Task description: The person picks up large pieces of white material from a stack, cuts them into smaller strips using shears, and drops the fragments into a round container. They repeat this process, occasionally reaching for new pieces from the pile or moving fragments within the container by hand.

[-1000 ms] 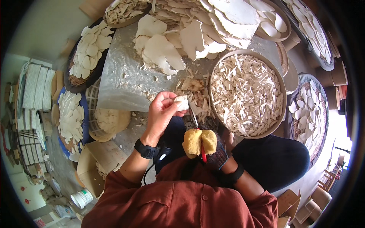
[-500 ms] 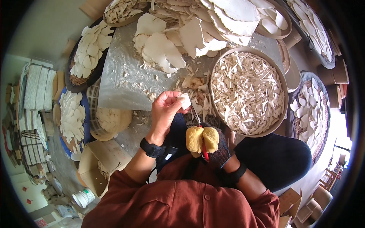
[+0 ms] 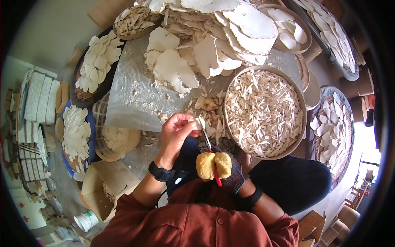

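The left hand [image 3: 175,136] is bare and is closed to a narrow pinch: the thumb and fingertips grip a small white piece [image 3: 197,123]. The piece is located above the lap, in front of the near edge of the metal table [image 3: 127,94]. The right hand [image 3: 236,173] wears a dark glove [image 3: 234,181] and is wrapped around the scissors [image 3: 207,140]. The red handle [image 3: 217,179] is partly covered by yellow foam padding [image 3: 222,164]; most of the fingers are hidden behind it. The blades point away from the body, with their tips at the right edge of the white piece. The blade gap cannot be determined.

A round tray [image 3: 305,117] filled with white slivers [image 3: 263,113] is positioned to the right of the hands, at the near right side of the table. A pile of broad white sheets [image 3: 251,24] occupies the far part of the table. Brown scraps [image 3: 207,103] and loose crumbs lie between the pile and the hands.

To the left of the table are a blue-rimmed tray [image 3: 91,138] bearing flat white pieces, a plastic basket [image 3: 100,113] and a cardboard box [image 3: 117,175]. A black wristband [image 3: 161,172] is fitted on the left wrist.
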